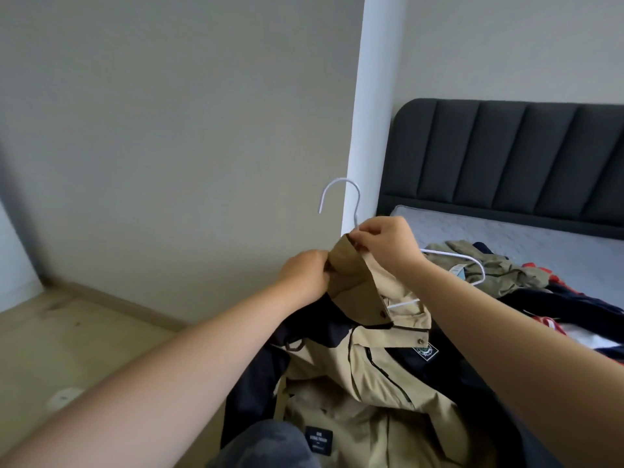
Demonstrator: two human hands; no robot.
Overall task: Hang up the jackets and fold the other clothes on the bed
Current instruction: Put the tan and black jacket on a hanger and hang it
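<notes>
Collar fabric of the tan and navy jacket (pixel 371 359) is pinched in both the left hand (pixel 305 275) and the right hand (pixel 385 244), held up beside the bed (pixel 506 238), the white hanger (pixel 341 201) hooking upward just behind the right, body drooping straight down.

Head view looks forward and down, close over bed (pixel 506 238) edge

Jacket (pixel 378 373) is matt tan cloth, hanger (pixel 341 197) smooth white coated wire, headboard (pixel 506 157) dark padded fabric, floor (pixel 67 349) pale wood.
</notes>
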